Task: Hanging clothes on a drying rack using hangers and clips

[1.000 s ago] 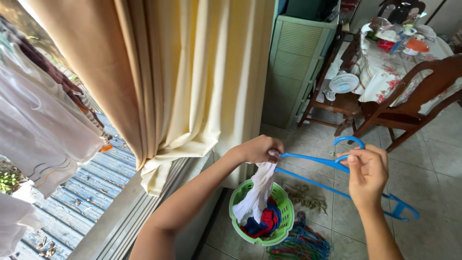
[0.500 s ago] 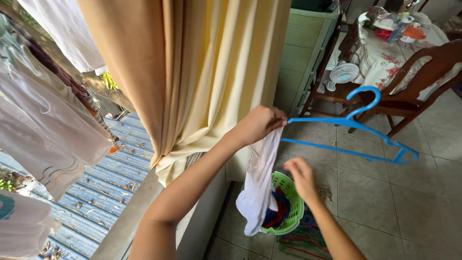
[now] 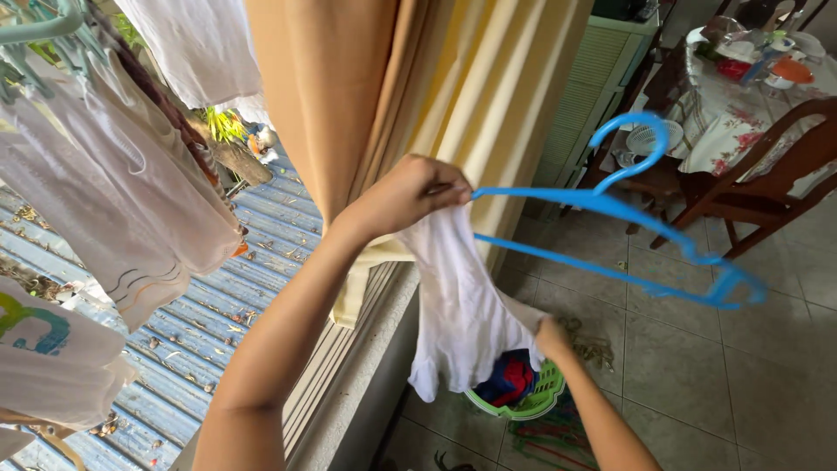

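Note:
My left hand [image 3: 410, 194] is raised in front of the curtain and grips one end of a blue plastic hanger [image 3: 628, 214] together with the top of a white garment [image 3: 458, 305]. The hanger sticks out to the right, hook up. The garment hangs down from that hand. My right hand [image 3: 554, 338] is low, holding the garment's lower edge just above a green laundry basket [image 3: 532, 403] with red and blue clothes in it.
A tan curtain [image 3: 418, 96] hangs by the window ledge [image 3: 366, 366]. Washed clothes [image 3: 122, 192] hang outside at left over a corrugated roof [image 3: 218, 296]. A wooden chair [image 3: 758, 183], a table with dishes [image 3: 741, 78] and a green cabinet [image 3: 593, 96] stand at right. More hangers lie on the tiled floor.
My left hand rose with the hanger and garment, lifting the cloth out of the basket. My right hand let go of the hanger and dropped to the garment's lower edge.

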